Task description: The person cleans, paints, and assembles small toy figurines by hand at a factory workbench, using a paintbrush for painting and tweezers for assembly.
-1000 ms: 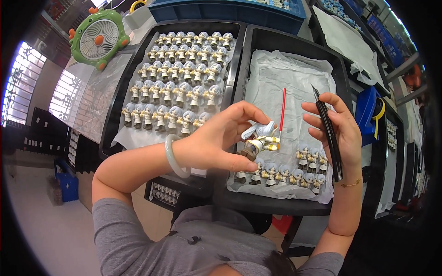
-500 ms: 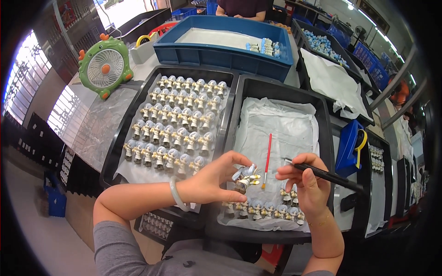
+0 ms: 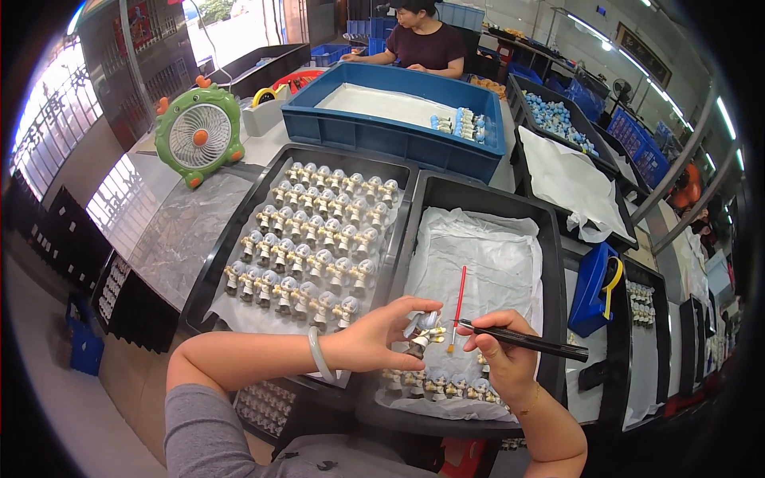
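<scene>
Between the thumb and fingers of my left hand [image 3: 374, 338] is a small grey-haired figurine [image 3: 422, 333] in white and gold, held tilted above the right tray. My right hand [image 3: 510, 362] grips a black pen-shaped tool [image 3: 530, 342], its thin tip pointing left close to the figurine; whether they touch I cannot tell. Beneath lies a black tray [image 3: 555, 263] lined with white sheeting. On that lining rest a red-handled brush [image 3: 461, 287] and, along the near edge, a row of similar figurines [image 3: 456, 388], partly hidden by my hands.
At left, another black tray [image 3: 209, 275] carries several rows of figurines [image 3: 299, 259]. Behind stand a blue bin [image 3: 358, 119] and a green fan [image 3: 199, 135]. A blue tape dispenser [image 3: 590, 295] sits at right. Across the table is another person [image 3: 426, 44].
The view has tipped upward, showing more of the person opposite. My right hand has brought the black tool's tip left, close to the figurine. My left hand still holds the figurine.
</scene>
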The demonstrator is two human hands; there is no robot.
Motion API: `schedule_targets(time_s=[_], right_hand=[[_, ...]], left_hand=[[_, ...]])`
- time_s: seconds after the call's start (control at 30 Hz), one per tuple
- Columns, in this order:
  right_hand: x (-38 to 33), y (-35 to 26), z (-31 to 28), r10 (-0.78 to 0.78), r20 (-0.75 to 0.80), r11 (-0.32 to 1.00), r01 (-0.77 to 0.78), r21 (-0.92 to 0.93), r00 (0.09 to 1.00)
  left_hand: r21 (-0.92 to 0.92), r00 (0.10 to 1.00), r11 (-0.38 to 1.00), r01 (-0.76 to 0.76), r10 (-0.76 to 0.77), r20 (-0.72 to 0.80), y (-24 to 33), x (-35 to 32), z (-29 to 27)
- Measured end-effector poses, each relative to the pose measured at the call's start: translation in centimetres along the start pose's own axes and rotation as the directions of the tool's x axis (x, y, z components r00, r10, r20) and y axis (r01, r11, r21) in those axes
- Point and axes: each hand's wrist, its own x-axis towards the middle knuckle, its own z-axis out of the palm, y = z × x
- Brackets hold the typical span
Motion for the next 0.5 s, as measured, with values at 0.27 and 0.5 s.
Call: schedule_targets(time_s=[0.27,0.5], right_hand=[[-0.9,0.6,0.2,0.053,0.025,0.998,-0.052,-0.03,0.998],[0.6,1.0,0.4,0.061,0.03,0.998,-0.061,0.021,0.998]], left_hand=[[-0.001,0.999,1.0,0.017,-0.017,-0.034,-1.3,-0.4,0.6],[-0.031,0.986,0.996,0.078,-0.082,-0.145,-1.2,0.6,0.0]])
